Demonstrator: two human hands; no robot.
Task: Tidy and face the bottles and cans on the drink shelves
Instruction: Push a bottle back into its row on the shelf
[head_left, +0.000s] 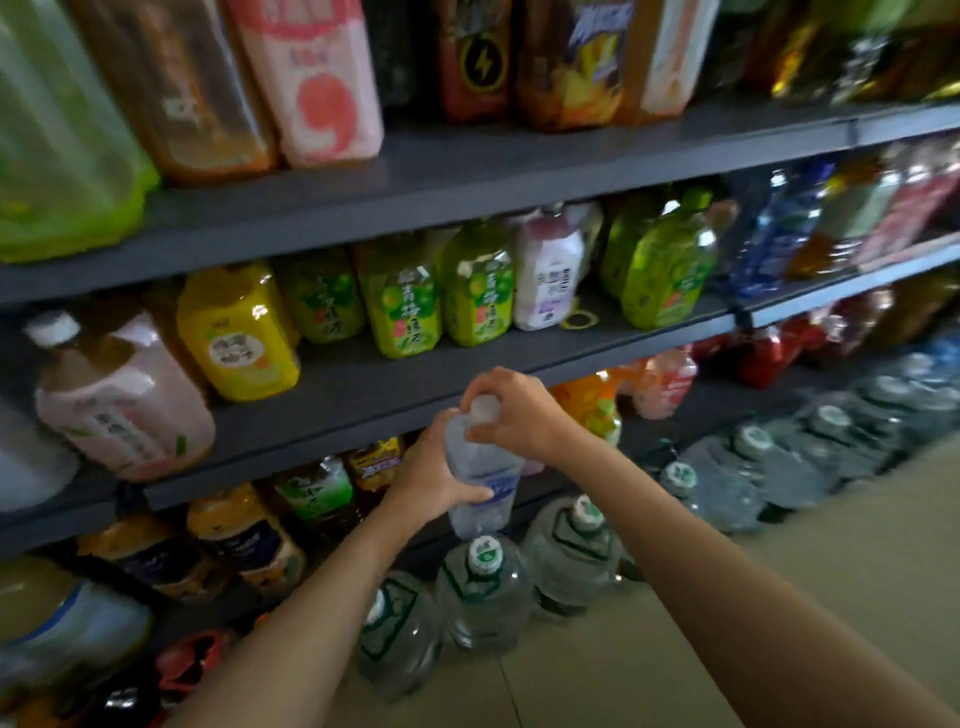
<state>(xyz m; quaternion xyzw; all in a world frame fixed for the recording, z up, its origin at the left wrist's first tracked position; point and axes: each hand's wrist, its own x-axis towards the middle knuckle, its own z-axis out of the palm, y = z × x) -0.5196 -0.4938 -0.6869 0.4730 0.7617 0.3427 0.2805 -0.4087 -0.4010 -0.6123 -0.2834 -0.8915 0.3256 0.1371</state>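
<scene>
Your left hand (434, 480) wraps the clear ribbed plastic water bottle (480, 483); your right hand (511, 413) pinches its white cap (484, 407) before the grey metal shelf (363, 384).

Two hands (467, 447), one clear bottle (480, 478)

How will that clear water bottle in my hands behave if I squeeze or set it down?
The clear water bottle looks thin-walled, so it probably dents under the left hand. It looks full, so likely heavy. Tall and narrow, it may tip; the right hand grips its cap.

Both hands (467, 452) gripping clear bottle (480, 488), grey shelves (519, 171)
</scene>
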